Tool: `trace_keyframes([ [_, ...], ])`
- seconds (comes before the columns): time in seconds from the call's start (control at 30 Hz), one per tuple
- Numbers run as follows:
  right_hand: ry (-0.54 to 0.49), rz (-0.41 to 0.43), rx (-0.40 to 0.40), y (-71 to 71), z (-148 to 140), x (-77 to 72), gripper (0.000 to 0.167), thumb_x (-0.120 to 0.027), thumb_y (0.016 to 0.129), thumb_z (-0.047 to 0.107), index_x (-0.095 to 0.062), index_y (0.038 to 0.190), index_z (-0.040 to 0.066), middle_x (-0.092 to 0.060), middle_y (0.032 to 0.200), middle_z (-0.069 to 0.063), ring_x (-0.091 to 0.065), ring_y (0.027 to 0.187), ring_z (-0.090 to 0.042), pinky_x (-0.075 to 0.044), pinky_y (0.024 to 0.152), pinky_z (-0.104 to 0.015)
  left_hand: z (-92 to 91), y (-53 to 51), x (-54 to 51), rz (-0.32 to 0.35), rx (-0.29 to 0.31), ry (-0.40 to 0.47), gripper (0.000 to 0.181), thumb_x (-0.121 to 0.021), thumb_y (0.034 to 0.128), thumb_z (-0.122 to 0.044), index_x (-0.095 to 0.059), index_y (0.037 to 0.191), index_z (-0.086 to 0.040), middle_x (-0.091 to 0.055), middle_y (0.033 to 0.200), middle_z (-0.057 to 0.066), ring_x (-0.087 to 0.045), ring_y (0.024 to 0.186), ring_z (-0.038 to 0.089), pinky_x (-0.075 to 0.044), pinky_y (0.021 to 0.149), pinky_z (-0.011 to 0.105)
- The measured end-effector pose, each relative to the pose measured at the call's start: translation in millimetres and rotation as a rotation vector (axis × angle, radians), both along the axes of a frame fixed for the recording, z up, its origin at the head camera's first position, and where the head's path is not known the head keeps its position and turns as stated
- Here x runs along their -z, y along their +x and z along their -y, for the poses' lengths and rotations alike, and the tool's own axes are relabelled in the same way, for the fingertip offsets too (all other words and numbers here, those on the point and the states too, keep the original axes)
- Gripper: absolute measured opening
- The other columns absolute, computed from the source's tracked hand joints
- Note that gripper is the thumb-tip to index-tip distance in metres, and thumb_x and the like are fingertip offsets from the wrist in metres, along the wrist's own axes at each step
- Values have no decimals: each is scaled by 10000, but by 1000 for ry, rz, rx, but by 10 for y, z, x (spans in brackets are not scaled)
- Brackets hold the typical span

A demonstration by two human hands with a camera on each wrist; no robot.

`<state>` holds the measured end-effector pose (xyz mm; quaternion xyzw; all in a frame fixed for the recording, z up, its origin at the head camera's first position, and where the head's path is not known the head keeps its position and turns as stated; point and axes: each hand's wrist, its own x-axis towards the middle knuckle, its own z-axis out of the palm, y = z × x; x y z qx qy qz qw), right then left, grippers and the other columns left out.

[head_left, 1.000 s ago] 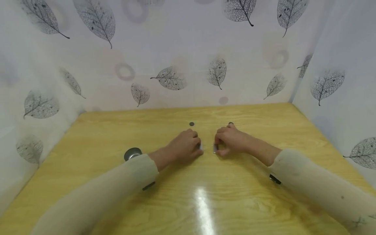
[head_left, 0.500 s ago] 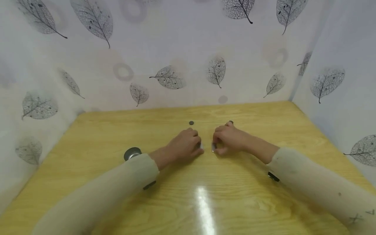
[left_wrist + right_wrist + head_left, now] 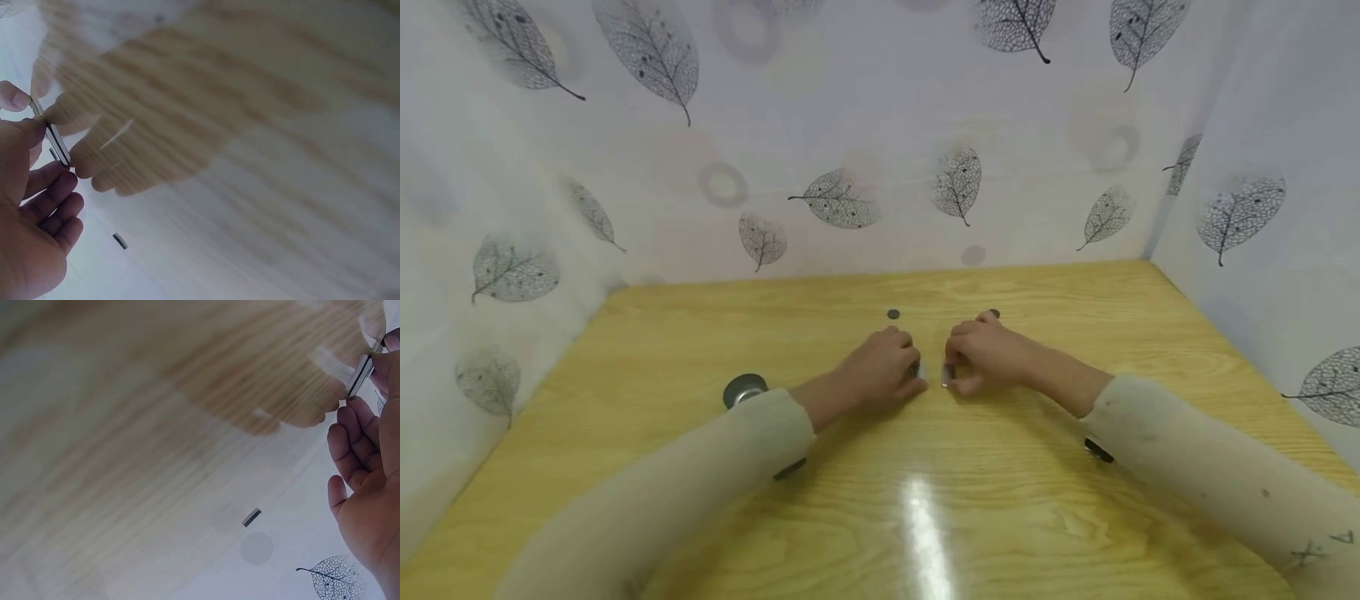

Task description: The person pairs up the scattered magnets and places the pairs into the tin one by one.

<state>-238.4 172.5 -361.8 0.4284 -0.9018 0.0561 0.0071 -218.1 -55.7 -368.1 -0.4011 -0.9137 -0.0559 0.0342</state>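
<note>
My left hand [image 3: 883, 367] pinches a small flat piece with a silvery face [image 3: 922, 373] by its edges, just above or on the wooden table. In the left wrist view this thin piece [image 3: 59, 145] stands on edge between thumb and fingertips. Opposite it, my right hand [image 3: 992, 354] pinches a similar silvery piece [image 3: 947, 374]; the right wrist view shows that piece [image 3: 359, 375] upright too. A narrow gap separates the two pieces, which face each other. Their exact kind is too small to tell, and the fingers hide their outer sides.
Behind the hands lie a small dark disc [image 3: 893, 314] and a second dark disc [image 3: 995, 313], partly covered by my right hand. A round, dark-rimmed metal object [image 3: 744, 389] sits by my left sleeve. Leaf-patterned curtains [image 3: 880, 125] bound the wooden table [image 3: 760, 308] behind and at both sides.
The two silvery pieces have come slightly closer together, both hands edging inward. The grips look the same, and the head view has shifted a little.
</note>
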Motion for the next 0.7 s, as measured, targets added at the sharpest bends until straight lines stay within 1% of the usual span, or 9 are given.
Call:
trace_keyframes([
  [0.1, -12, 1, -6, -6, 15, -4, 225, -767, 780, 332, -706, 867, 133, -627, 845, 54, -554, 775, -108, -372, 811, -382, -16, -5, -16, 6, -2, -13, 356, -656, 953, -399, -719, 1021, -55, -633, 985, 56, -540, 887, 203, -472, 808, 330],
  [0.4, -27, -2, -15, 2, 70, -15, 226, -771, 777, 316, -699, 866, 121, -616, 822, 56, -545, 753, -103, -375, 824, -387, -44, -4, -33, 3, 6, -15, 353, -658, 955, -389, -718, 1016, -46, -634, 973, 65, -544, 871, 216, -476, 792, 337],
  [0.57, -32, -28, -40, -11, 98, 7, 235, -776, 760, 305, -690, 854, 107, -615, 807, 37, -546, 743, -118, -401, 836, -417, -67, 2, -27, -14, 28, -12, 320, -650, 958, -362, -718, 980, -50, -633, 952, 69, -542, 849, 214, -474, 765, 333],
  [0.7, -26, -35, -40, -15, 104, 28, 239, -777, 754, 311, -687, 849, 111, -611, 802, 40, -540, 742, -115, -403, 830, -413, -69, 9, -11, -23, 28, -8, 306, -653, 954, -354, -718, 963, -55, -626, 931, 62, -531, 827, 203, -464, 745, 322],
])
